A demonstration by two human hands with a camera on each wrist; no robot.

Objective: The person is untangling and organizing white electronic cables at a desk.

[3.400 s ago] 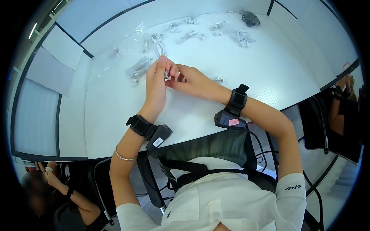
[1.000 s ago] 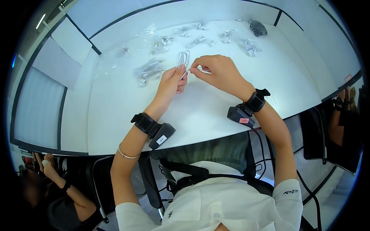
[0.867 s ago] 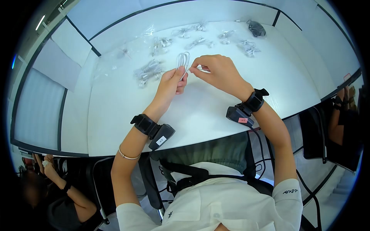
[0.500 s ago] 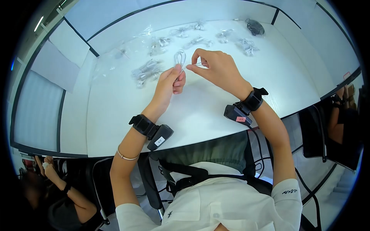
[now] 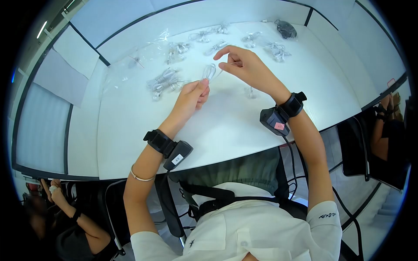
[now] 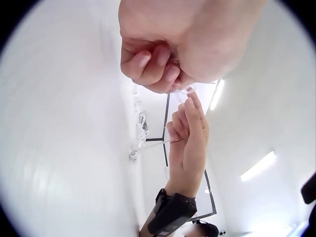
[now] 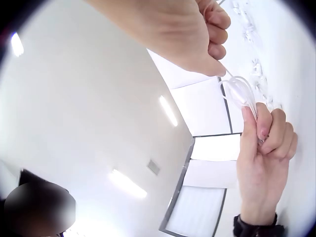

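My left hand point(image 5: 193, 93) grips a looped white cable point(image 5: 209, 71) over the table, thumb on top and the loops standing up past the fingers. One strand runs from the loops to my right hand point(image 5: 250, 69), which is raised to the right. Its index finger and thumb are spread apart, while the other fingers curl round the strand. In the right wrist view the strand passes right at the thumb tip point(image 7: 220, 73). Below the right hand hangs the cable's free end with a white plug point(image 6: 133, 155), seen in the left wrist view.
Several bundled white cables in clear bags lie across the back of the white table point(image 5: 130, 143), with a pile point(image 5: 163, 82) left of my left hand. A black bundle point(image 5: 285, 29) is at the back right. Clear plastic film point(image 5: 126, 69) lies back left. Low panels enclose the table.
Earlier both hands were together further left, then moved apart. Now my right hand has shifted farther and right, its index finger lifted off the thumb. My left hand still grips the cable.
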